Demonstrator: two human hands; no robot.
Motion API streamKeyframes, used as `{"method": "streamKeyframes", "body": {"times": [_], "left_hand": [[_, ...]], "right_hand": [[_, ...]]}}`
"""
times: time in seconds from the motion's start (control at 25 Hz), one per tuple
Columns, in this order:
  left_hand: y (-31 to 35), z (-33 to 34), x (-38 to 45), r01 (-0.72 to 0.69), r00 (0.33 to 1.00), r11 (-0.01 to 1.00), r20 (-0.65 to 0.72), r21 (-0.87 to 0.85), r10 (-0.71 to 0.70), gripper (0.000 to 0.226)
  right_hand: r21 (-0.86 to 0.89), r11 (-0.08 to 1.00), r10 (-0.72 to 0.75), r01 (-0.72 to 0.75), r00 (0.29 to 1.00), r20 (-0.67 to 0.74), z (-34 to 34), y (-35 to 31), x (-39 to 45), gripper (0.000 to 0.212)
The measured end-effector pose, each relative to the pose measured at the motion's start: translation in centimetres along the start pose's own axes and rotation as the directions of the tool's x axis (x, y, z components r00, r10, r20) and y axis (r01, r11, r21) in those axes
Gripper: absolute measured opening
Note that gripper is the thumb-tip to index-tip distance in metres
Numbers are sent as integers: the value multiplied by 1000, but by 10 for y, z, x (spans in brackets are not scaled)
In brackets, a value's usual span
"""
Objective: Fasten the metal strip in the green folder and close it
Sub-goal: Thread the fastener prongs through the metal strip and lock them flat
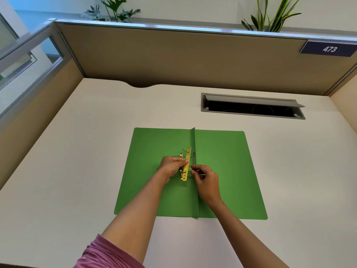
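Both hands (pixel 172 166) (pixel 205 178) crowd the metal strip (pixel 187 165) over the open green folder (pixel 228 171).

The scene is brightly and evenly lit from above, with daylight also entering through the window (pixel 17 55) at upper left. Shadows on the table (pixel 77 151) are soft and faint. The partition's metal rail (pixel 173 28) carries a mild sheen. Wide-angle distortion bends straight edges outward near the borders. Detail is slightly soft throughout, the plants (pixel 270 14) blurriest.
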State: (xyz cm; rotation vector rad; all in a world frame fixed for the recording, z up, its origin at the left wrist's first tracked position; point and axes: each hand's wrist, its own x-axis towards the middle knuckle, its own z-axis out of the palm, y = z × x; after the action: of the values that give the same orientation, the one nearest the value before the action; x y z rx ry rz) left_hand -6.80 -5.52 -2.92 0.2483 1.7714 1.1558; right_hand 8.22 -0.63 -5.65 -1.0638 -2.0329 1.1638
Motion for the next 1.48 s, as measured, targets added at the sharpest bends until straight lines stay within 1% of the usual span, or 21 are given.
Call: {"method": "streamKeyframes", "body": {"times": [0.24, 0.44, 0.6, 0.72, 0.8, 0.88, 0.92, 0.96, 1.04, 1.08, 1.16, 1.2, 1.24, 1.28, 1.32, 1.48], "left_hand": [[-2, 2, 1, -31, 999, 998, -17, 58, 32, 14], [-6, 3, 2, -62, 998, 996, 4, 63, 62, 26], [-10, 4, 5, -78, 996, 987, -29, 143, 83, 22], [-13, 7, 8, -83, 994, 981, -56, 176, 94, 16], [-13, 11, 8, -84, 988, 970, -104, 230, 110, 15], [-11, 14, 6, -95, 973, 921, -161, 377, 166, 20], [-9, 14, 5, -125, 959, 879, -171, 460, 226, 23], [-7, 13, 6, -181, 941, 828, -152, 531, 303, 26], [-5, 9, 7, -315, 890, 683, -46, 659, 454, 32], [-4, 7, 8, -363, 867, 597, 25, 716, 498, 35], [-4, 7, 11, -413, 849, 446, 158, 794, 505, 41], [-4, 8, 12, -425, 848, 395, 206, 815, 488, 42], [-5, 9, 13, -430, 851, 366, 236, 825, 468, 42], [-5, 11, 15, -431, 856, 363, 248, 826, 453, 41], [-6, 12, 16, -428, 862, 382, 243, 819, 445, 40], [-13, 13, 20, -434, 869, 490, 208, 756, 449, 40]], "right_hand": [[14, 996, 86, -85, 995, -60, -11, 2, 9, 14], [28, 988, 150, -149, 987, -62, -13, -3, 20, 13], [-23, 980, 197, -198, 980, -25, -15, -7, 31, 16], [-69, 954, 294, -293, 956, 7, -16, -12, 40, 22], [-127, 923, 367, -363, 930, 13, -19, -13, 47, 24], [-164, 894, 426, -417, 904, 28, -22, -15, 54, 24], [-170, 884, 448, -436, 894, 36, -23, -15, 56, 23], [-172, 876, 463, -450, 886, 40, -24, -14, 58, 23], [-185, 868, 474, -460, 880, 38, -23, -14, 59, 22], [-191, 867, 475, -461, 879, 34, -23, -14, 59, 22], [-190, 862, 484, -470, 874, 34, -22, -13, 61, 21], [-188, 860, 489, -475, 871, 38, -23, -12, 62, 21], [-186, 857, 495, -480, 868, 41, -23, -11, 62, 21], [-183, 855, 500, -485, 865, 45, -23, -10, 63, 21], [-179, 853, 505, -490, 862, 51, -24, -9, 65, 22], [-176, 844, 524, -506, 848, 76, -25, -6, 70, 26]]}}
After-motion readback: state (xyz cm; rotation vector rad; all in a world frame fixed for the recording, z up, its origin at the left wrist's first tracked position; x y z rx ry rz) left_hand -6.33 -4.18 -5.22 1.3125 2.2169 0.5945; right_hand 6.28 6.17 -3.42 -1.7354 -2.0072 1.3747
